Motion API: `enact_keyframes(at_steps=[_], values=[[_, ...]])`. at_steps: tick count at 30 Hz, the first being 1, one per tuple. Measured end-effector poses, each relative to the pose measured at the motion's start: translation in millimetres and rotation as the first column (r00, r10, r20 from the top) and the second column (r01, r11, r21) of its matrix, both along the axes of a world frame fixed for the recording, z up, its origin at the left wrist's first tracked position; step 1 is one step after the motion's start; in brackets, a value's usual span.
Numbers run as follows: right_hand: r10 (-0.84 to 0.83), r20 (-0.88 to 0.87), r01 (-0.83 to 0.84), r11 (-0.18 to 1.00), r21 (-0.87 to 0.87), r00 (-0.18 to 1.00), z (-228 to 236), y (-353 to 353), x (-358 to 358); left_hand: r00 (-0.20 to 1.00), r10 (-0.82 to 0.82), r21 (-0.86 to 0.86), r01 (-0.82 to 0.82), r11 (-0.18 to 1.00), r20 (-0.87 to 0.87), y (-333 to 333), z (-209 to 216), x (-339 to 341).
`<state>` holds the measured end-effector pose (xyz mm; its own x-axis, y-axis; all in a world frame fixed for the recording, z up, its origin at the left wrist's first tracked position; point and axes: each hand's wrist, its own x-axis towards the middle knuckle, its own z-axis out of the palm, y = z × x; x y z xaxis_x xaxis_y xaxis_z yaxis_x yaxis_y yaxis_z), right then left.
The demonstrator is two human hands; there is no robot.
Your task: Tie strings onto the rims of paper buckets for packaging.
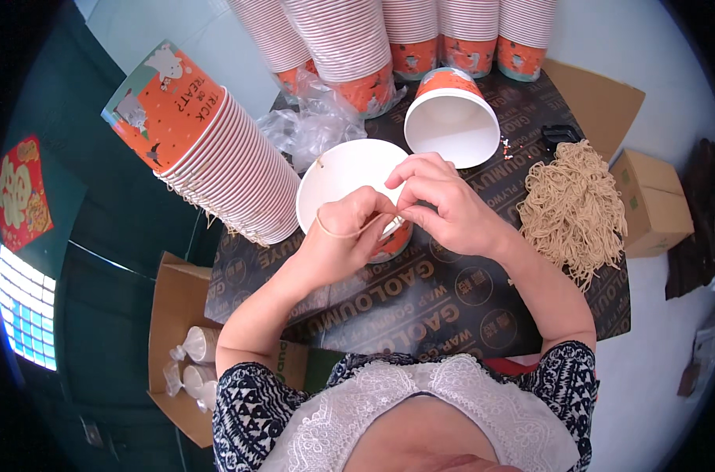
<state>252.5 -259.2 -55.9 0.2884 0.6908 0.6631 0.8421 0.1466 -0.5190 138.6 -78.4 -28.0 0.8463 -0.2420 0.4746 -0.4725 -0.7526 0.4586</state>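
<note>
A white-lined paper bucket (334, 169) with an orange printed outside stands in front of me on the dark table. Both hands meet over its near right rim. My left hand (338, 236) is closed on a thin tan cord (320, 224), which loops round behind its thumb side. Thumb and fingertips of my right hand (448, 206) pinch together at the same spot, on the cord by the rim; the exact grip is partly hidden by the fingers. A small bit of cord shows at the bucket's far left rim.
Left of the bucket leans a tall nested stack of buckets (231, 169) with cords hanging along it. Another bucket (452, 130) lies tipped behind. More stacks (338, 39) and clear plastic (318, 118) fill the back. At right are a cord pile (573, 208) and a cardboard box (652, 204).
</note>
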Motion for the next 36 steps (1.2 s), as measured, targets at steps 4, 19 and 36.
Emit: enact_keyframes(at_steps=[4,19,36], values=[[-0.080,0.112,0.084,0.996,-0.028,0.990,13,-7,-7,0.966,0.036,-0.235,-0.098,0.967,-0.256,3,4,0],[0.144,0.292,-0.056,0.955,-0.291,0.946,17,-16,-13,0.816,0.049,-0.306,-0.271,0.913,-0.576,11,16,14],[0.035,0.294,-0.046,0.998,0.031,0.955,15,1,-21,0.877,-0.008,-0.539,-0.288,0.792,-0.480,4,9,20]])
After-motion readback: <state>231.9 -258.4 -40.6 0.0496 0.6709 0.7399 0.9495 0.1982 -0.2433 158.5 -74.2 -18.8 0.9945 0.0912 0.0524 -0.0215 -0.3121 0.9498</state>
